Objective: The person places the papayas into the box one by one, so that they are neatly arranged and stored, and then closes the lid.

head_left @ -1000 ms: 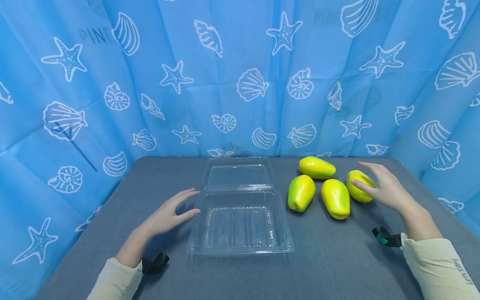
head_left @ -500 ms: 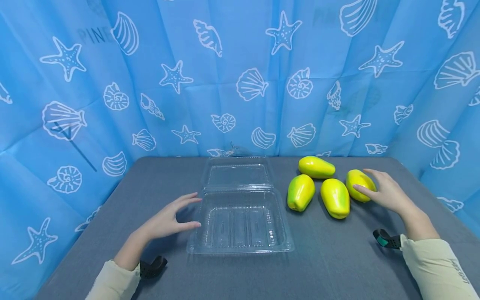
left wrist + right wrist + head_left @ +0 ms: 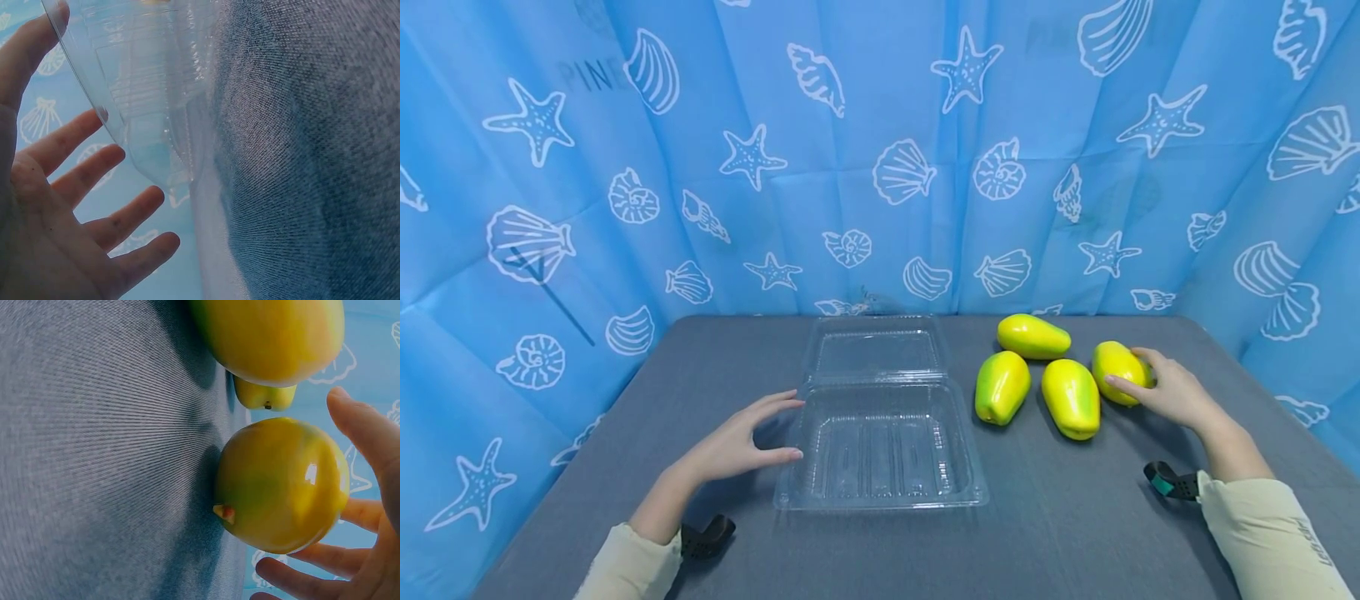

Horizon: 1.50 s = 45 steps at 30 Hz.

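In the head view a clear plastic clamshell container (image 3: 880, 505) lies with its lid folded back on the grey table. My left hand (image 3: 730, 446) is at its left rim, thumb and fingers spread; the left wrist view has the fingertips (image 3: 112, 154) right at the clear plastic edge. Over on the right, my right hand (image 3: 1176, 392) reaches round the rightmost yellow-green papaya (image 3: 1116, 367). Seen from the right wrist, that papaya (image 3: 281, 484) has fingers (image 3: 306, 580) partly hidden behind it, while the thumb (image 3: 359, 428) stands apart from its skin.
Three more papayas lie close by: one at the back (image 3: 1033, 336), one left (image 3: 1002, 387) and one in front (image 3: 1071, 398). The grey table (image 3: 895, 554) ends at a blue curtain (image 3: 865, 208) with white shell prints.
My right hand has come down and closer around the rightmost papaya. The left hand has shifted slightly right, toward the container's rim. The container and papayas stay where they were.
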### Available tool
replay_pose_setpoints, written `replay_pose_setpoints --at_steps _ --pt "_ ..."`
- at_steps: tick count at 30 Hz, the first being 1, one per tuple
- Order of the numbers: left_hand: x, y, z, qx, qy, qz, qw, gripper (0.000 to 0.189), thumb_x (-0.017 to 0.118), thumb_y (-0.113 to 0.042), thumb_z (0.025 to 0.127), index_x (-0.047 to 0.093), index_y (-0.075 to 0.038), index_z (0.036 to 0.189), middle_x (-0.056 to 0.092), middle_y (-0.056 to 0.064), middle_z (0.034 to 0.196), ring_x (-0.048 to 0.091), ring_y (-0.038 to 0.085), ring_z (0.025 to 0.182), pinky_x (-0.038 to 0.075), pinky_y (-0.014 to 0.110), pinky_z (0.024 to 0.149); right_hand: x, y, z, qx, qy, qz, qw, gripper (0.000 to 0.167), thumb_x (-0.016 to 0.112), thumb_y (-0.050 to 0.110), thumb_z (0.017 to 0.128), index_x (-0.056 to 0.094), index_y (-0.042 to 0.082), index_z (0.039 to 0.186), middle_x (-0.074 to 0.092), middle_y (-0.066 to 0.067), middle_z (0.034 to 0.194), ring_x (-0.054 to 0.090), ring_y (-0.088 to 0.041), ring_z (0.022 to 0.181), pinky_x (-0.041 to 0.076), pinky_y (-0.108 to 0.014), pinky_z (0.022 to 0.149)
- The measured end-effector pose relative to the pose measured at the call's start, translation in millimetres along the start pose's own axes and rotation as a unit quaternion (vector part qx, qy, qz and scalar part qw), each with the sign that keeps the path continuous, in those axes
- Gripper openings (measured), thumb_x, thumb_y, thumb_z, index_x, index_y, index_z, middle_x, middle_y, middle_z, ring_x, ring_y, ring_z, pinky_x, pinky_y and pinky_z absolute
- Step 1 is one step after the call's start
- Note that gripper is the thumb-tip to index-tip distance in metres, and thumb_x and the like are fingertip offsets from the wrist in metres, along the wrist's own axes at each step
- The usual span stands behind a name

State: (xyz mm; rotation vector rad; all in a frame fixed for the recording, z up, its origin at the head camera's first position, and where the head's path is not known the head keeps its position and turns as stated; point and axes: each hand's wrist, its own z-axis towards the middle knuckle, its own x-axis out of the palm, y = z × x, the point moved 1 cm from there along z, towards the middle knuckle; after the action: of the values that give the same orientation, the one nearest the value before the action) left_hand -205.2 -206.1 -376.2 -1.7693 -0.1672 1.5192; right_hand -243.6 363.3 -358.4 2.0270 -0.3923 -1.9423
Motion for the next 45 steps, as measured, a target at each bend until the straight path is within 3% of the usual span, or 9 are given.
replay_pose_setpoints --at_steps 9,23,33,45 --pt "1.1 1.4 -0.4 -0.005 0.000 -0.005 1.0000 0.069 0.067 -0.046 0.082 0.043 -0.017 0.139 0.032 0.011 0.151 0.030 0.040 0.138 0.031 0.067 0.101 1.6 -3.6 0.7 0.019 -0.008 0.004 0.9998 0.089 0.048 0.053 0.091 0.017 -0.017 0.137 0.033 -0.045 0.126 0.041 -0.054 0.105 0.043 -0.057 0.076" --pt "1.2 1.4 -0.2 -0.001 0.002 -0.008 1.0000 0.069 0.066 -0.046 0.082 0.042 -0.016 0.139 0.031 0.011 0.152 0.029 0.040 0.138 0.031 0.067 0.101 2.8 -2.5 0.6 0.022 -0.015 0.003 0.9996 0.089 0.051 0.054 0.089 0.019 -0.015 0.136 0.035 -0.044 0.123 0.044 -0.052 0.101 0.044 -0.054 0.072" --pt "0.0 -1.0 0.0 0.001 0.001 -0.007 1.0000 0.069 0.067 -0.045 0.082 0.043 -0.015 0.139 0.032 0.012 0.151 0.030 0.041 0.138 0.031 0.067 0.101 -6.4 3.2 0.0 0.001 -0.046 0.011 0.9989 0.088 0.053 0.051 0.089 0.019 -0.014 0.138 0.034 -0.044 0.126 0.043 -0.053 0.103 0.044 -0.057 0.074" --pt "-0.7 -0.7 0.5 -0.009 0.005 -0.010 0.9999 0.069 0.067 -0.045 0.082 0.043 -0.015 0.139 0.031 0.012 0.151 0.029 0.041 0.138 0.030 0.067 0.101 -20.7 33.5 -7.6 -0.049 -0.095 0.042 0.9934 0.084 0.058 0.042 0.089 0.017 -0.007 0.143 0.033 -0.039 0.132 0.046 -0.053 0.105 0.049 -0.058 0.076"
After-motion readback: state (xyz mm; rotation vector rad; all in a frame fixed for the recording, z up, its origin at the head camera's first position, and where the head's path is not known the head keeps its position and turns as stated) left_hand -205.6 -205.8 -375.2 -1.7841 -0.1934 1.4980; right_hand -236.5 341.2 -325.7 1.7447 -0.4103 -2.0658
